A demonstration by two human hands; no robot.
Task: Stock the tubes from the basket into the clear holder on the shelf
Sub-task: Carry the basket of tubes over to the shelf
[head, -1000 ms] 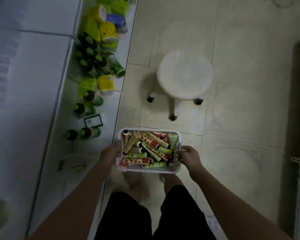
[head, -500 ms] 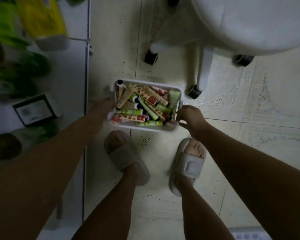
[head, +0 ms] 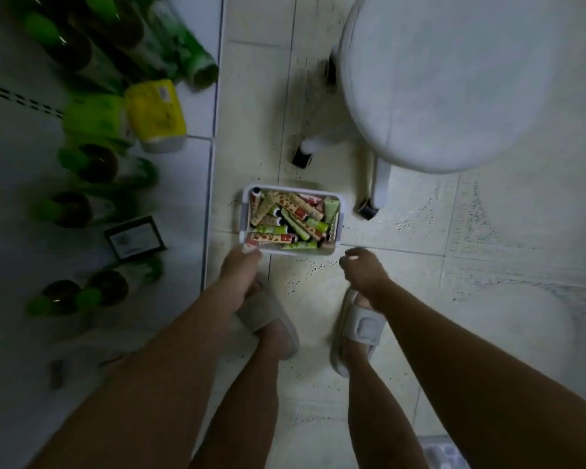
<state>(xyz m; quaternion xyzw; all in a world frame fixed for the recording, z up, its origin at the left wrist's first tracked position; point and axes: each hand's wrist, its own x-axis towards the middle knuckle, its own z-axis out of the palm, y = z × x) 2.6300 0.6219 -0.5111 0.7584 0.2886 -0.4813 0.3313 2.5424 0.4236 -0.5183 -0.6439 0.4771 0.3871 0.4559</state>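
Observation:
A white basket (head: 338, 228) full of several patterned tubes (head: 286, 220) rests on the tiled floor in front of my feet. My left hand (head: 239, 275) touches its near left corner, with the fingers curled over the rim. Just off the basket's near right corner, my right hand (head: 362, 270) is loosely curled, clear of the rim and holding nothing. The clear holder (head: 82, 362) is only a faint blur on the white shelf at lower left.
The white shelf (head: 183, 265) runs along the left with green bottles (head: 92, 164), a yellow pack (head: 156, 113) and a framed label (head: 134, 236). A white round stool (head: 454, 79) on castors stands just beyond the basket. My slippered feet (head: 359, 326) are below my hands.
The basket has gone from held at waist height down to the floor. My right hand has let go of its side and drawn back; my head has tipped lower.

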